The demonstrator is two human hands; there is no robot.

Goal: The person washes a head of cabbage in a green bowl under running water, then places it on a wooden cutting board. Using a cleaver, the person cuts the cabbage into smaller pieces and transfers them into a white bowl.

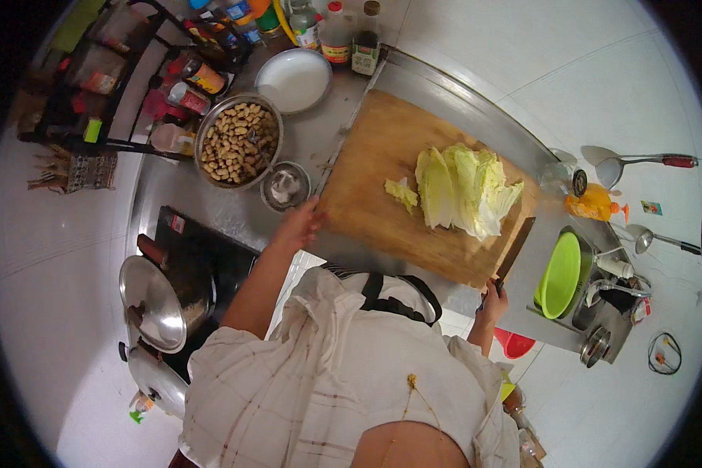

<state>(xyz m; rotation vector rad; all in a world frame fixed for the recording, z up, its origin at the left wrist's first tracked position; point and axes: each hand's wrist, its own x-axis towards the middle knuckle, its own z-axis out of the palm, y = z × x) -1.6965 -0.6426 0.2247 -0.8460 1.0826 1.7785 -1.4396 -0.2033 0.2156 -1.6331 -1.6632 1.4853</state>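
Note:
Napa cabbage leaves (465,187) lie piled on the right half of a large wooden cutting board (365,158). A smaller torn piece of cabbage (402,193) rests just to their left. My right hand (492,301) grips the handle of a kitchen knife (516,248) at the board's near right corner. Its dark blade points away from me along the board's right edge. Over by the left edge of the board is my left hand (301,226), fingers apart and holding nothing. Just beyond it stands a small metal bowl (285,186); whether they touch is unclear.
A metal bowl of peanuts in shells (240,143) and a white dish (294,81) stand at left. Bottles (365,44) line the back beside a black spice rack (134,70). A lidded pot (155,304) sits on the stove; a green basin (561,275) is in the sink.

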